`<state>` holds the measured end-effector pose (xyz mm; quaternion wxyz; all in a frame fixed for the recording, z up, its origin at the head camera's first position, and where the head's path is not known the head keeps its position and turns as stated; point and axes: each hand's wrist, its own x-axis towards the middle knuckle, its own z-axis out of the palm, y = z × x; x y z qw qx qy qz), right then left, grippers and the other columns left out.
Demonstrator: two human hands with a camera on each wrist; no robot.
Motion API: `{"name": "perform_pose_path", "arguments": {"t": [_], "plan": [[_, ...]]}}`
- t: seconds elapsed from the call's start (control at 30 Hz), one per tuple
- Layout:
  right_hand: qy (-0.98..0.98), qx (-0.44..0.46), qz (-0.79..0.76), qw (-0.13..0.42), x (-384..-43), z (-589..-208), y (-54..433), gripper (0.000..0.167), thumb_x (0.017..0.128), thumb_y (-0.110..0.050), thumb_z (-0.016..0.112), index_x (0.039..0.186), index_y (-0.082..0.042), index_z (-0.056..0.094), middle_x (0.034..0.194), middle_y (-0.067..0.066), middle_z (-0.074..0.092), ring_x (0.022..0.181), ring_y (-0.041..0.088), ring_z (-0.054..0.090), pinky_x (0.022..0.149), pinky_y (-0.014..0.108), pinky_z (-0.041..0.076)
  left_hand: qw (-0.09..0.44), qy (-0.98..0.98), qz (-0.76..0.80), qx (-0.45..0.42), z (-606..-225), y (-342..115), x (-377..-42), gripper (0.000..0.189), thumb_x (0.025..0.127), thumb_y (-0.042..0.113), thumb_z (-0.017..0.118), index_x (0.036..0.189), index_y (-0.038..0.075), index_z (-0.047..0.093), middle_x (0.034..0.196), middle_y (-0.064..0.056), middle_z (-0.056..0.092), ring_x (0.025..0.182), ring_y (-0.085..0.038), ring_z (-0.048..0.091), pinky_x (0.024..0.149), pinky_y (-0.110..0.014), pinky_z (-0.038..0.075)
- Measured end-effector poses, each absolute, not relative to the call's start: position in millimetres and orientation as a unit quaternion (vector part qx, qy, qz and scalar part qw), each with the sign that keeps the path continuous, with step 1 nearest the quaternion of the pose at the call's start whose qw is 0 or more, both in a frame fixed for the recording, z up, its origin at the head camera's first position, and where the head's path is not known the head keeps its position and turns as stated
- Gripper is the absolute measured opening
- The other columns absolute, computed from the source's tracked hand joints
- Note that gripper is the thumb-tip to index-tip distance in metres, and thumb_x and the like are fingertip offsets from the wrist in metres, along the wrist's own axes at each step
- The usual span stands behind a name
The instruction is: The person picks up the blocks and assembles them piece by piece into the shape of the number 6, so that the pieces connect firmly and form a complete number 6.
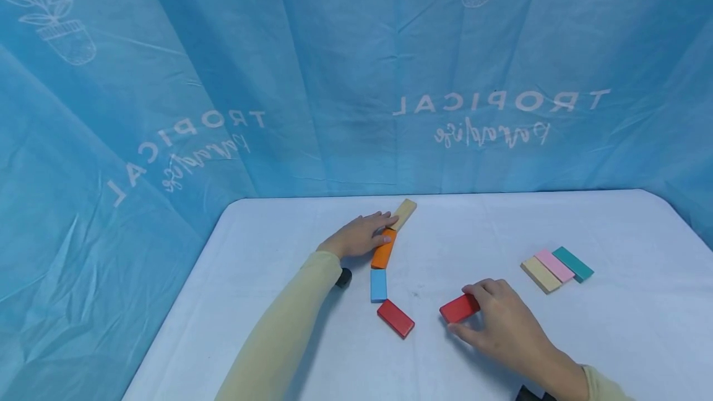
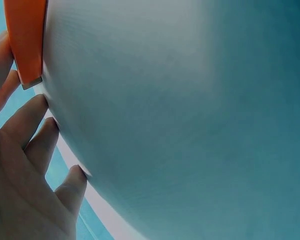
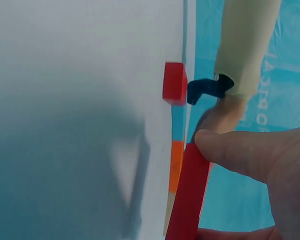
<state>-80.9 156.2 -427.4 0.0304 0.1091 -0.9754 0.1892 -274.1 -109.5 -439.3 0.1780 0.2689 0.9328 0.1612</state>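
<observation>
My left hand [image 1: 359, 237], its fingers stretched out, rests at the joint between an orange block [image 1: 382, 254] and a natural wood block [image 1: 405, 211]. In the left wrist view, its fingertips lie along the table beside the orange block [image 2: 27, 40]. A light blue block [image 1: 378, 286] continues the curved row toward me, followed by a red block [image 1: 396, 318] set at a slant. To the right of that row, my right hand [image 1: 507, 320] pinches another red block [image 1: 459, 309] between thumb and fingers. The right wrist view shows this held block [image 3: 187, 195] over its shadow on the cloth.
On the right lie three flat blocks side by side: natural wood [image 1: 540, 275], pink [image 1: 554, 265] and teal [image 1: 573, 264]. A white cloth covers the table [image 1: 462, 228]. Blue printed curtain [image 1: 356, 79] hangs behind and along the left. A black wrist device [image 1: 344, 278] shows beneath the left sleeve.
</observation>
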Motion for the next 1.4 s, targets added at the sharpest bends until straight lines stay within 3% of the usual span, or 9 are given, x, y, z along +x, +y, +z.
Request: {"name": "perform_pose_path", "arguments": {"t": [0.43,1.4], "plan": [[-0.979,0.119,0.162,-0.019,-82.8,-432.1,139.8,0.074,0.064,-0.055,0.091,0.114,-0.004,0.071,0.105,0.008,0.065,0.099,0.024,0.058,0.079,0.038,0.058,0.177,0.933,0.158,0.271,-436.5,-108.8,-273.0,0.056,0.107,0.037,0.049,0.159,0.026,0.032,0.164,-0.003,0.029,0.153,-0.021,0.02,0.124,-0.046,0.012],[-0.982,0.151,0.111,-0.026,-83.6,-436.2,115.6,0.063,0.066,-0.055,0.09,0.1,-0.007,0.069,0.087,0.003,0.059,0.085,0.019,0.052,0.076,0.037,0.05,0.173,0.934,0.159,0.27,-438.6,-109.4,-273.2,0.057,0.106,0.038,0.049,0.159,0.026,0.032,0.164,-0.002,0.029,0.153,-0.021,0.02,0.124,-0.046,0.013]]}}
